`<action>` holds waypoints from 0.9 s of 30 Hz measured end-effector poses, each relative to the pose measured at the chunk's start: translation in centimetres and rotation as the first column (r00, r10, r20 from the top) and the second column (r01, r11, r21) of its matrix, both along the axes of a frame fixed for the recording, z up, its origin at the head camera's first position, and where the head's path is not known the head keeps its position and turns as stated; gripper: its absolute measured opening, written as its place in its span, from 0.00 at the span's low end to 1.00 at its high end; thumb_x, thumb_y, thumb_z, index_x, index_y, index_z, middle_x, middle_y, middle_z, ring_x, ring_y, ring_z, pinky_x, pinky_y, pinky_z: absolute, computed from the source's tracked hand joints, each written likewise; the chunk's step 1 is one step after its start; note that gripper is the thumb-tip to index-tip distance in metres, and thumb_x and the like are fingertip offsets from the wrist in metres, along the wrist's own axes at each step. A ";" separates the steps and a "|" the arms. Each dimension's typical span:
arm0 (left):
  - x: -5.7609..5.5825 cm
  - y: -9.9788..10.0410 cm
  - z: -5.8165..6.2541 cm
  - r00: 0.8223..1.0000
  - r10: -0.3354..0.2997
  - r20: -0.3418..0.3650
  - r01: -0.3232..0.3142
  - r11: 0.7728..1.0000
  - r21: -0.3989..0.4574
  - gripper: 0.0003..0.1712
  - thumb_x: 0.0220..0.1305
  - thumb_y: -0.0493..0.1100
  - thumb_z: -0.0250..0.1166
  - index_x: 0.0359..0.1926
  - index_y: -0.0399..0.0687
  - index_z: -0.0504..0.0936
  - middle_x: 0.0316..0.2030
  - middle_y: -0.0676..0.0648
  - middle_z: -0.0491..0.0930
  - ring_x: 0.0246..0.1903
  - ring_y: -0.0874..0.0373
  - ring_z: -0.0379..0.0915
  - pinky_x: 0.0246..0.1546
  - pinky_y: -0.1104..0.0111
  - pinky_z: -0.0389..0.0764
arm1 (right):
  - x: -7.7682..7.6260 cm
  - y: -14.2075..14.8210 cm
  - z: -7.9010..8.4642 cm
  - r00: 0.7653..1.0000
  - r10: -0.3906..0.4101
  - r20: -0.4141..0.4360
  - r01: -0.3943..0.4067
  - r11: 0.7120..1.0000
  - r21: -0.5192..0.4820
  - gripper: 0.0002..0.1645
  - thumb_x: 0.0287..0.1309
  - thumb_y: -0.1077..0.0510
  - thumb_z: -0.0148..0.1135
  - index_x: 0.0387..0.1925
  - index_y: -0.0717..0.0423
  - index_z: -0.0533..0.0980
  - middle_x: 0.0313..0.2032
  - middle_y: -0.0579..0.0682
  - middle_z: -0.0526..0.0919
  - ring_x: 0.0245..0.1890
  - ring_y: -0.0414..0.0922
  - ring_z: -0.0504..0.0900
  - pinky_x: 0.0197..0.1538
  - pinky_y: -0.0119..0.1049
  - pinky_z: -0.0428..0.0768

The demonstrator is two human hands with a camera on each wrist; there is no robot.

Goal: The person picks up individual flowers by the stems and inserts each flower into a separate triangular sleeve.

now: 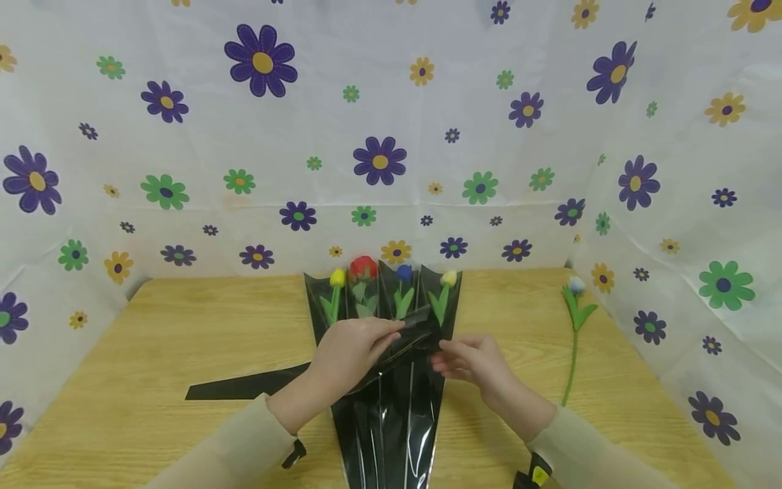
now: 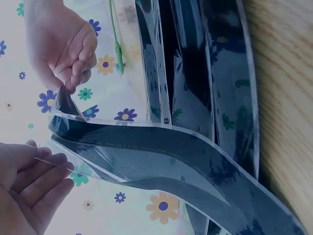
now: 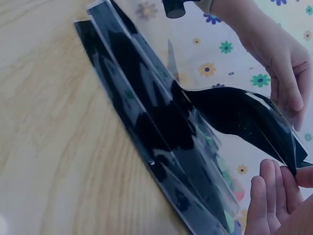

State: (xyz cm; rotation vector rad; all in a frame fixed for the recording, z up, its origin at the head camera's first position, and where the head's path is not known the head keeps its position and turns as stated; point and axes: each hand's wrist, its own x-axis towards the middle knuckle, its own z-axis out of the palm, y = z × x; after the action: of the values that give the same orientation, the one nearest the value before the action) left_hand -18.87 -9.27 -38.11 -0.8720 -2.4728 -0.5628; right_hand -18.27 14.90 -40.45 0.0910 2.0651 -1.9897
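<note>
Both hands hold one black-and-clear flower sleeve (image 1: pixel 244 385) above a row of filled ones, its narrow end pointing left. My left hand (image 1: pixel 345 356) pinches the clear film edge at its wide mouth between thumb and fingers, as the left wrist view shows. On the other side of the mouth, my right hand (image 3: pixel 279 200) pinches a black corner. The mouth gapes a little between the hands. Beneath lie black sleeves side by side, holding a yellow tulip (image 1: pixel 337 278), a red rose (image 1: pixel 363 267), a blue flower (image 1: pixel 404 273) and a white tulip (image 1: pixel 449 278).
A pale blue tulip (image 1: pixel 575 286) with a green stem lies on the wooden table (image 1: pixel 183 326) at the right. White cloth (image 1: pixel 318 122) printed with flowers encloses the table at the back and both sides. A black strap with a yellow patch (image 1: pixel 540 475) is near the right wrist.
</note>
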 end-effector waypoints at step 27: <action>-0.9 0.7 -0.4 0.998 0.041 -0.055 -0.045 0.997 -0.060 0.09 0.68 0.40 0.74 0.48 0.50 0.93 0.42 0.51 0.94 0.39 0.59 0.92 0.40 0.67 0.91 | -1.4 5.5 -1.8 0.999 0.019 0.032 -0.023 0.990 0.141 0.23 0.74 0.60 0.64 0.56 0.80 0.79 0.37 0.49 0.93 0.34 0.36 0.90 0.46 0.34 0.91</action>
State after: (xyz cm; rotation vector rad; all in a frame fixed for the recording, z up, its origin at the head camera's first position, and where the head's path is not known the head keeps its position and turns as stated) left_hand -19.78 -8.60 -38.48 -0.8437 -2.4652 -0.4459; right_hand -19.63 20.45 -42.27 0.1259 2.1770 -1.8162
